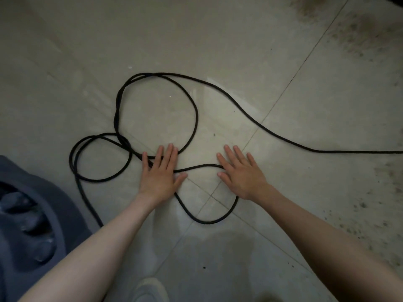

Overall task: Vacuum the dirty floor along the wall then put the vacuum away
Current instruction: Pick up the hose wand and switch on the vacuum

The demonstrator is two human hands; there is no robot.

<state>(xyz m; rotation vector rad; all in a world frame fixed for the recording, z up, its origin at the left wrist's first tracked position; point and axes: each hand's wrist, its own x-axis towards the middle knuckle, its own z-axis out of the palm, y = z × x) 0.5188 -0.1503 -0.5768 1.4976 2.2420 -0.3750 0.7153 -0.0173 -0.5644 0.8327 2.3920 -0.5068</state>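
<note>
A black power cord [192,101] lies in loose loops on the pale tiled floor [218,40] and runs off to the right edge. My left hand [161,171] is spread flat, palm down, over the cord where loops cross. My right hand [242,171] is also flat with fingers apart, over another bend of the cord. Neither hand is closed around it. The blue-grey vacuum body [28,214] sits at the lower left, partly cut off by the frame.
Dark dirt and specks [359,33] cover the floor along the right side, from the upper right corner down to the lower right. A pale shoe [150,289] shows at the bottom edge.
</note>
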